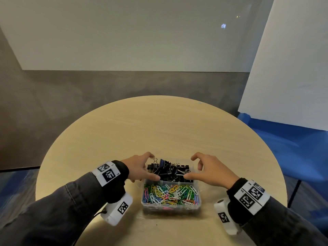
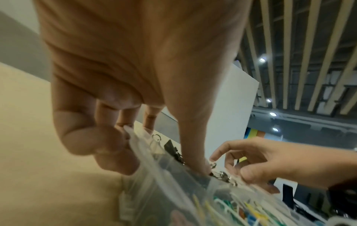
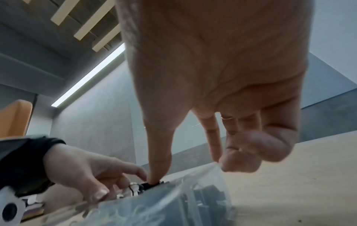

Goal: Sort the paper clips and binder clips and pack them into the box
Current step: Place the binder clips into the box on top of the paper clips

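A clear plastic box [image 1: 199,201] stands on the round table near its front edge. Its far compartment is heaped with black binder clips [image 1: 170,170], its near one with coloured paper clips [image 1: 170,194]. My left hand [image 1: 150,166] holds the far compartment's left wall, fingers curled outside the rim and thumb pressing on the binder clips [image 2: 173,151]. My right hand [image 1: 190,167] mirrors it on the right wall, its thumb on the binder clips [image 3: 150,185]. In the wrist views the box [image 2: 154,175] [image 3: 193,195] sits under each hand.
The light wooden table [image 1: 159,125] stretches bare beyond the box. A white board [image 1: 292,68] leans at the right over a blue floor covering [image 1: 284,139]. A grey wall runs behind.
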`<state>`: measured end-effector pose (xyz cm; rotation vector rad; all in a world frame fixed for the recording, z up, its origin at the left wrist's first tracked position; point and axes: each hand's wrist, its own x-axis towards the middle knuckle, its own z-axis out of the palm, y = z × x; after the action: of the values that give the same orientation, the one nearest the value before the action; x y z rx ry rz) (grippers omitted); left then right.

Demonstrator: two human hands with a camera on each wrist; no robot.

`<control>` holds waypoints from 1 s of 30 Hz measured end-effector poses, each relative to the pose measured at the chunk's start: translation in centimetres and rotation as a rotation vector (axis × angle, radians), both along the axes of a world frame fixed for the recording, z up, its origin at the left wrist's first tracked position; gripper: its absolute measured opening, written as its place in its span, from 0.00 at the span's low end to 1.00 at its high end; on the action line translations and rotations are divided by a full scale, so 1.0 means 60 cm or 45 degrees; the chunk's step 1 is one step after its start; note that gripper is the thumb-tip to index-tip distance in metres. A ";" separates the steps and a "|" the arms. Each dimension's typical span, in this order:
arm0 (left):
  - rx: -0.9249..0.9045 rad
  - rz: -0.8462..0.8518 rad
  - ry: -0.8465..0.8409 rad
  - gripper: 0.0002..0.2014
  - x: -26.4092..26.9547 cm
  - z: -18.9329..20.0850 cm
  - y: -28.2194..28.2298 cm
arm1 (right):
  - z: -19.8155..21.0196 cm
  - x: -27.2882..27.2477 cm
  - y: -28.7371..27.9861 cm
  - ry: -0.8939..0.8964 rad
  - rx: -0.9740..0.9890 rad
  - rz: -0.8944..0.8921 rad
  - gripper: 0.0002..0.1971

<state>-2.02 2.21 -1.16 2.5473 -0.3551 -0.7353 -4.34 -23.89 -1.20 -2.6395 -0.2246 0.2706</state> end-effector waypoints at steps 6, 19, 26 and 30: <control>-0.076 0.029 0.084 0.38 0.000 0.006 0.012 | -0.007 0.014 0.006 -0.027 -0.048 -0.035 0.25; -0.069 0.096 0.004 0.31 -0.009 0.007 0.007 | 0.013 -0.018 -0.010 0.049 0.269 0.046 0.16; 0.085 -0.026 -0.288 0.25 -0.034 0.020 0.006 | 0.024 -0.044 0.024 -0.139 -0.265 0.199 0.06; 0.256 -0.089 -0.358 0.22 -0.045 0.010 0.000 | 0.032 -0.043 0.051 -0.163 -0.520 0.225 0.06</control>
<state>-4.71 2.21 -0.58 2.8492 -0.4861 -0.4548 -6.90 -20.81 0.73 -3.0497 -0.4933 0.2245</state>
